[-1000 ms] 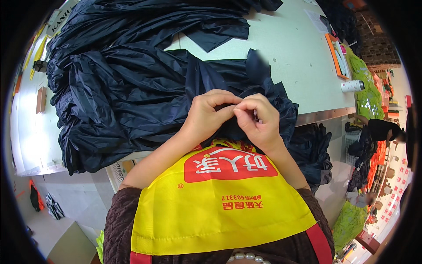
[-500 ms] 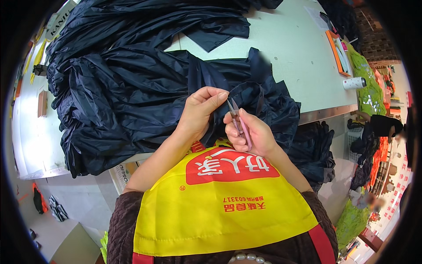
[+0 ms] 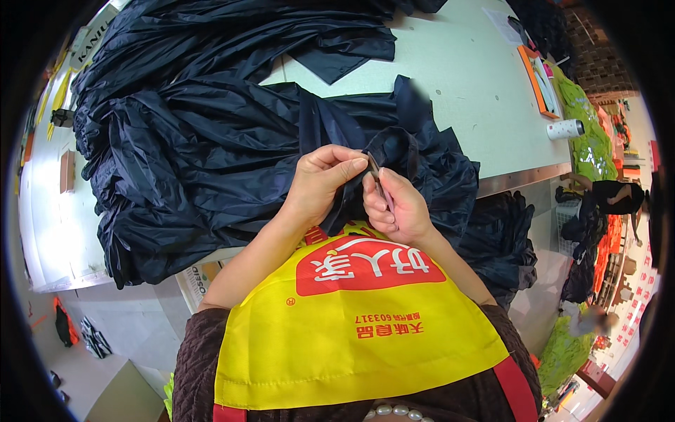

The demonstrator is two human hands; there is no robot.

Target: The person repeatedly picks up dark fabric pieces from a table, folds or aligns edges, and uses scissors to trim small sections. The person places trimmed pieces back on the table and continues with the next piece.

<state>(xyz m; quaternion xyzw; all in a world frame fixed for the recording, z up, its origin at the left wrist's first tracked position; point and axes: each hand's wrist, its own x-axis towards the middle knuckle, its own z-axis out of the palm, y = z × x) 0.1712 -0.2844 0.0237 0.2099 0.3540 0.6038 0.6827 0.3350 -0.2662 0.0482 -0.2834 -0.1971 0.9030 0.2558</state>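
My left hand pinches an edge of dark navy fabric between thumb and fingertips. Just to its right, my right hand grips a small pair of pink-handled thread snips, seen nearly edge-on. The tips of the snips reach up to the left thumb, where a strip of the navy cloth loops behind both hands. Whether the blades touch the fabric or a thread is too small to make out. Most of the shiny navy cloth lies in folds over the table to the left of my hands.
A second dark heap covers the table's far side. To the right are an orange-edged box, a white tumbler and yellow-green fabric. Dark cloth hangs below the table edge. Another person is at the far right.
The snips' blades, spread apart before, now look closed together and turned edge-on. My right fingers have tightened round the handles. The left hand keeps its pinch almost in place.
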